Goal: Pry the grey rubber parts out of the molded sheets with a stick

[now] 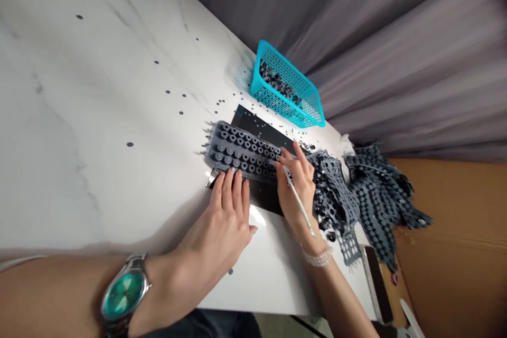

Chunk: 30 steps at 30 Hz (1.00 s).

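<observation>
Wristwatch with a green dial (124, 296) sits nearest, on the left arm of a person at a white marbled tabletop (106, 100); a beaded bracelet (318, 259) circles the right wrist. The left hand (227, 222) lies flat, its fingers extended and grasping nothing, tips resting on the near edge of a grey rubbery strip studded with rings (249, 154). The right hand (299, 187) pinches a slim white stick (301, 207), whose tip is too hidden to place. The strip lies slantwise over a black board (267, 198), mid-scene. Most visible rings show open centres; several towards its left end look closed, so work on it seems well along, with those perhaps left. Small dark discs (130, 144) are scattered over board and tabletop. To the right, a perforated sheet (343, 182) is heaped with loose black pieces (331, 236); beside it are bunched studded sheets (374, 195), whether finished I cannot tell. Farther back, a turquoise basket (277, 106) holds more black pieces (279, 83), before a grey curtain (396, 63).
</observation>
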### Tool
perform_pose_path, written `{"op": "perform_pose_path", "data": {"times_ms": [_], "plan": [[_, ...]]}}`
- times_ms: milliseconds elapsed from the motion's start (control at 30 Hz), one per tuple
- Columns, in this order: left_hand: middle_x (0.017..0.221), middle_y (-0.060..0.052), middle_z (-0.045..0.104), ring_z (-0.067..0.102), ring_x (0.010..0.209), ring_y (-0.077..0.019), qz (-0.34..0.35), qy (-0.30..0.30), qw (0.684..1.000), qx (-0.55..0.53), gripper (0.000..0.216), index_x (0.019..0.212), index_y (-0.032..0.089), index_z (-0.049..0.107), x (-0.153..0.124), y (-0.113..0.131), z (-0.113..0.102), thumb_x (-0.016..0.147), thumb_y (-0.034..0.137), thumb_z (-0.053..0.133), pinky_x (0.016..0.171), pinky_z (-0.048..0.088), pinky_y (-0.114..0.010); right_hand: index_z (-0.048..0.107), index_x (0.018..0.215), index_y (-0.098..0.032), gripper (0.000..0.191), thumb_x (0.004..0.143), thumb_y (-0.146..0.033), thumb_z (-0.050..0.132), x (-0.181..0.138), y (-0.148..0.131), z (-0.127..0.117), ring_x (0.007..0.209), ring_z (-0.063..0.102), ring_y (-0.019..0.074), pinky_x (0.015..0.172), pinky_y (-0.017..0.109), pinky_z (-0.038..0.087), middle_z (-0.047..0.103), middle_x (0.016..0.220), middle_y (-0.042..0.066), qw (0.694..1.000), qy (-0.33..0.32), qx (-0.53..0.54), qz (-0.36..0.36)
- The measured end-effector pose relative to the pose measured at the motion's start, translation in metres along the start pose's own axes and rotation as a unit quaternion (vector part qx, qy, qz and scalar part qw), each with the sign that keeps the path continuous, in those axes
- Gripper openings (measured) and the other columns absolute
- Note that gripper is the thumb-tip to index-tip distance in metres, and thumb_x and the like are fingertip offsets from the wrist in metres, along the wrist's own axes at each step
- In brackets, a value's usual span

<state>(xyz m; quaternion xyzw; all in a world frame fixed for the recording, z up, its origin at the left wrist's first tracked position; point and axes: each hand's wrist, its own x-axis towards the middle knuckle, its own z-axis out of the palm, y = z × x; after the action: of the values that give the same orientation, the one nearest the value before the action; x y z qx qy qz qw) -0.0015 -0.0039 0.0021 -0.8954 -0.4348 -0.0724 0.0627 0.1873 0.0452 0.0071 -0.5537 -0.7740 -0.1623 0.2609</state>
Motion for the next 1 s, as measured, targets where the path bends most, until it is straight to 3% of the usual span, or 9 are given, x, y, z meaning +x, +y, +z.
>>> {"op": "perform_pose_path", "data": {"times_ms": [267, 700, 767, 867, 933, 1000], "plan": [[0.131, -0.025, 0.059, 0.048, 0.126, -0.0481, -0.006, -0.019, 1.0, -0.019, 0.066, 0.132, 0.003, 0.057, 0.003, -0.003, -0.006, 0.088, 0.052, 0.049, 0.108, 0.032, -0.063, 0.056, 0.102, -0.021, 0.014, 0.092, -0.012, 0.054, 0.013, -0.034, 0.006, 0.131, 0.051, 0.0245, 0.093, 0.041, 0.046, 0.071, 0.116, 0.011, 0.975, -0.067, 0.101, -0.185], [0.135, -0.029, 0.054, 0.052, 0.123, -0.0466, 0.016, -0.035, 0.999, -0.017, 0.065, 0.132, 0.001, 0.056, 0.003, -0.005, -0.012, 0.089, 0.049, 0.049, 0.105, 0.037, -0.059, 0.056, 0.102, -0.017, 0.015, 0.096, -0.01, 0.045, 0.024, -0.039, 0.005, 0.132, 0.049, 0.0221, 0.097, 0.038, 0.044, 0.068, 0.121, 0.015, 0.959, -0.119, 0.017, -0.257], [0.136, -0.028, 0.053, 0.052, 0.123, -0.0461, 0.018, -0.034, 0.999, -0.013, 0.064, 0.134, 0.002, 0.054, 0.003, -0.004, -0.011, 0.089, 0.048, 0.049, 0.105, 0.037, -0.059, 0.056, 0.103, -0.018, 0.018, 0.096, -0.008, 0.043, 0.026, -0.034, 0.008, 0.132, 0.05, 0.0221, 0.098, 0.039, 0.043, 0.067, 0.123, 0.016, 0.968, -0.101, 0.004, -0.228], [0.139, -0.027, 0.049, 0.05, 0.124, -0.0469, 0.009, -0.022, 1.0, -0.017, 0.065, 0.137, 0.005, 0.052, 0.002, -0.003, -0.008, 0.088, 0.048, 0.052, 0.104, 0.037, -0.06, 0.056, 0.1, -0.02, 0.016, 0.096, -0.01, 0.044, 0.025, -0.019, 0.012, 0.13, 0.052, 0.0247, 0.096, 0.042, 0.043, 0.069, 0.118, 0.014, 0.997, -0.018, -0.014, -0.079], [0.14, -0.027, 0.047, 0.05, 0.125, -0.0476, 0.003, -0.017, 1.0, -0.023, 0.067, 0.137, 0.004, 0.051, 0.001, -0.002, -0.006, 0.088, 0.049, 0.053, 0.104, 0.037, -0.061, 0.055, 0.1, -0.022, 0.013, 0.096, -0.014, 0.046, 0.022, -0.01, 0.012, 0.129, 0.052, 0.0255, 0.095, 0.045, 0.044, 0.071, 0.115, 0.012, 1.0, 0.022, -0.016, -0.003], [0.141, -0.027, 0.046, 0.049, 0.125, -0.0478, -0.002, -0.02, 0.999, -0.035, 0.067, 0.137, 0.004, 0.05, 0.001, -0.002, -0.006, 0.088, 0.049, 0.053, 0.104, 0.037, -0.061, 0.056, 0.102, -0.024, 0.012, 0.095, -0.017, 0.048, 0.018, -0.008, 0.009, 0.131, 0.05, 0.0265, 0.094, 0.047, 0.045, 0.07, 0.117, 0.011, 1.0, 0.014, -0.007, -0.001]]}}
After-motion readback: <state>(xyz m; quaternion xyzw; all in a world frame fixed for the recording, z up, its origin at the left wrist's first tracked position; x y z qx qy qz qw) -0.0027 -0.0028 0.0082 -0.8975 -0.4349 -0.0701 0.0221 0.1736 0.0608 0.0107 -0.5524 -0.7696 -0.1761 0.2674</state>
